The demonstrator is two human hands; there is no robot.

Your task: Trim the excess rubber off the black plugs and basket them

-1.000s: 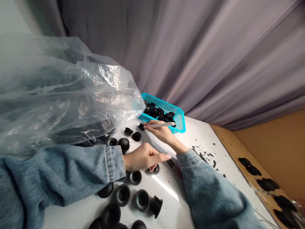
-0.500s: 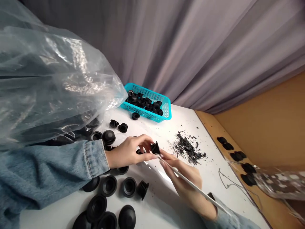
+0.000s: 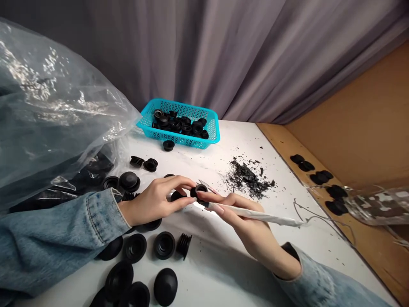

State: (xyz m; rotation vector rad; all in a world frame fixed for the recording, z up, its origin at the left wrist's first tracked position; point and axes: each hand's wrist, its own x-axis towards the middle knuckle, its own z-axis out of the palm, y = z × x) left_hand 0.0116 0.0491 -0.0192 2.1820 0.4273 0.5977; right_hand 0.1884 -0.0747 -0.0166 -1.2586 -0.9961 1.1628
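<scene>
My left hand (image 3: 159,198) pinches a small black ribbed rubber plug (image 3: 200,188) between thumb and fingers. My right hand (image 3: 244,217) is closed round a long white stick-like tool (image 3: 262,214), which looks wrapped; its front end meets the plug, and my right fingertips touch the plug too. A thin pointed metal blade (image 3: 204,185) shows just behind the plug; whether it belongs to the tool I cannot tell. Below my left hand lie several black plugs, one with a round hollow (image 3: 164,245), one ribbed on its side (image 3: 184,245), one domed (image 3: 165,286).
A turquoise basket (image 3: 213,128) with black plugs stands at the back. Black shavings (image 3: 251,177) lie heaped right of centre. A big clear plastic bag (image 3: 64,106) fills the left. Further right are a thin wire (image 3: 298,211) and more black pieces (image 3: 335,207) on a wooden ledge.
The plug between my hands has turned from side-on to showing its round end. The white tool has swung nearer to level. The view has shifted, so everything sits somewhat differently.
</scene>
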